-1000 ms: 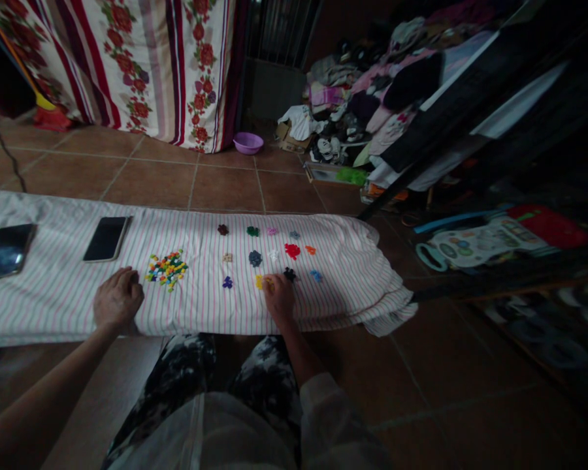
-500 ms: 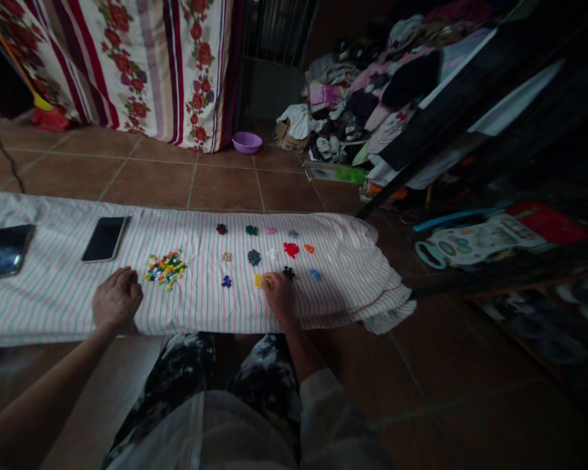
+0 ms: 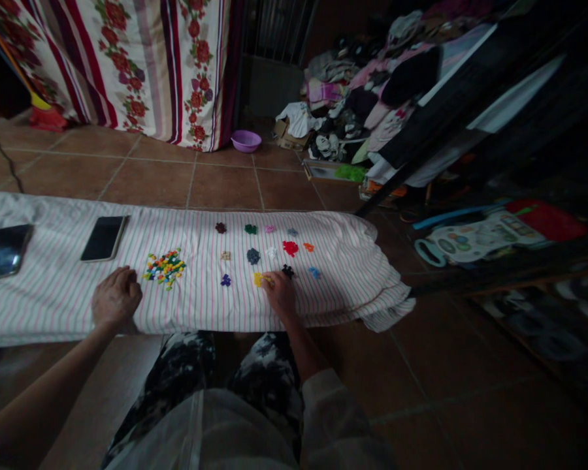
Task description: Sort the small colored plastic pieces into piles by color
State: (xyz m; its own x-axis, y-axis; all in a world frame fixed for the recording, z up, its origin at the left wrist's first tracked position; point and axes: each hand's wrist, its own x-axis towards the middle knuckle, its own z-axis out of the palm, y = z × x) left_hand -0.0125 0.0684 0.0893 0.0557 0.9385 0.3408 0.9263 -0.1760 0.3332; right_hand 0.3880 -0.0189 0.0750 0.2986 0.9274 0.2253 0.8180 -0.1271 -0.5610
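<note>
My right hand [image 3: 279,292] is at the small pile of yellow pieces [image 3: 257,279], its fingertips pinched together on a yellow piece at the pile's right edge. Loosely curled, my left hand [image 3: 116,295] rests on the striped cloth [image 3: 200,307]; I see nothing in it. Just to its right lies a mixed heap of small coloured pieces [image 3: 165,267]. Around my right hand are single-colour piles: black pieces [image 3: 287,270], white pieces [image 3: 272,252], dark grey pieces [image 3: 253,256], red pieces [image 3: 290,248] and purple-blue pieces [image 3: 226,280].
Two phones, a dark phone [image 3: 4,252] and a pale-edged phone [image 3: 104,238], lie on the cloth at the left. Farther piles include brown pieces [image 3: 220,228] and green pieces [image 3: 251,229]. Beyond, a purple basin [image 3: 245,141] and heaped clothes [image 3: 353,104] are on the tiled floor.
Both hands keep almost the same places and shapes. The whole view has shifted very slightly.
</note>
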